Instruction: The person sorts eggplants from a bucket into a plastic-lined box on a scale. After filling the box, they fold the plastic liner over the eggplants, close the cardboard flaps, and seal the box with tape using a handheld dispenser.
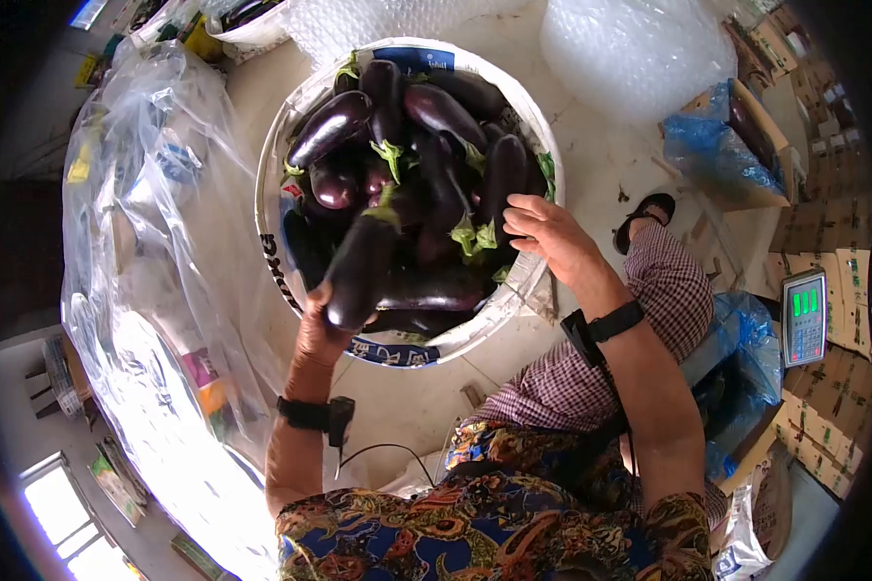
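A round white basket holds a heap of dark purple eggplants with green stem caps. My left hand is closed around the lower end of one eggplant, its stem cap pointing up and away from me over the heap. Part of the fingers is hidden beneath it. At the basket's right side, my right hand has its fingers loosely bent and apart, with nothing in them. Its fingertips are close to another eggplant near the rim.
Clear plastic sheeting spreads along the left. Bubble wrap lies at the back. On the right are an open carton lined with blue plastic, a lit digital scale display and stacked cardboard boxes.
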{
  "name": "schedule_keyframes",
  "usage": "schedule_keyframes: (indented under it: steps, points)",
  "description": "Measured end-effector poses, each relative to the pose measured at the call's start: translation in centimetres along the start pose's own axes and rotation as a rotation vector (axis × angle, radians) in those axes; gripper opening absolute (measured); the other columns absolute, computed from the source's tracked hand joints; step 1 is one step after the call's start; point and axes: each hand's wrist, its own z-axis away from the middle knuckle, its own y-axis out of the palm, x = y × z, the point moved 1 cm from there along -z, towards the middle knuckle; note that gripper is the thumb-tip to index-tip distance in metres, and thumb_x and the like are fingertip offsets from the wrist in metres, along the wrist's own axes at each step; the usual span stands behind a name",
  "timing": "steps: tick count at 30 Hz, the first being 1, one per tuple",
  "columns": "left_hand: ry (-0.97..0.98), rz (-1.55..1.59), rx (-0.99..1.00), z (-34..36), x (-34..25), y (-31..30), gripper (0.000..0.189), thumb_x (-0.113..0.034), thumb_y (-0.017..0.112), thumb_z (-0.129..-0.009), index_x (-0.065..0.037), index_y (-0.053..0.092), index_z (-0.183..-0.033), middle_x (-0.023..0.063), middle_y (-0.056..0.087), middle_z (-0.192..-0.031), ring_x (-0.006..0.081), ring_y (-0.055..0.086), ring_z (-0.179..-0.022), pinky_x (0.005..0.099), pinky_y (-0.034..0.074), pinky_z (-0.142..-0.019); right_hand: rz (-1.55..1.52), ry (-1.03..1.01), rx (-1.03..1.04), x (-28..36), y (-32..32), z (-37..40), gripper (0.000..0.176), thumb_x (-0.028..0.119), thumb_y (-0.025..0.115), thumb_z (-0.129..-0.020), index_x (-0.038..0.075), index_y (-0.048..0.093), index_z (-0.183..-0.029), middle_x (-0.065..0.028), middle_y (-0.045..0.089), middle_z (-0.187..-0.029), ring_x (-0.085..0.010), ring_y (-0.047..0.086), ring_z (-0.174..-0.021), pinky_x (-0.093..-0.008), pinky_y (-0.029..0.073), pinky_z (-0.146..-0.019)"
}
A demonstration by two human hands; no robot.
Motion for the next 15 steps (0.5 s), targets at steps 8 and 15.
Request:
schedule_keyframes:
  steps: [8, 15]
  points:
    - [-0.022, -0.168, 0.347, -0.2, 3.1, 11.0, 0.105, -0.036, 0.082, -0.061, -0.002, 0.030, -0.145, 0.0147, 0.044, -0.141, 0.0271, 0.045, -0.129, 0.0392, 0.034, -0.111, -0.233, 0.114, 0.233, 2.9, 1.7, 4.8, 0.069, 0.048, 0.062, -0.089, -0.001, 0.045, -0.135, -0.0149, 0.053, -0.128, -0.0219, 0.052, -0.121, -0.0384, 0.048, -0.095]
    - [-0.071, -0.282, 0.502, 0.5, 5.7, 14.3, 0.102, -0.046, 0.078, -0.070, 0.001, 0.028, -0.146, 0.0173, 0.042, -0.141, 0.0251, 0.042, -0.130, 0.0368, 0.030, -0.110, -0.129, -0.022, 0.177, 2.0, -1.7, 10.3, 0.049, 0.031, 0.073, -0.081, 0.000, 0.058, -0.117, -0.0085, 0.065, -0.103, -0.0164, 0.065, -0.087, -0.0244, 0.055, -0.068]
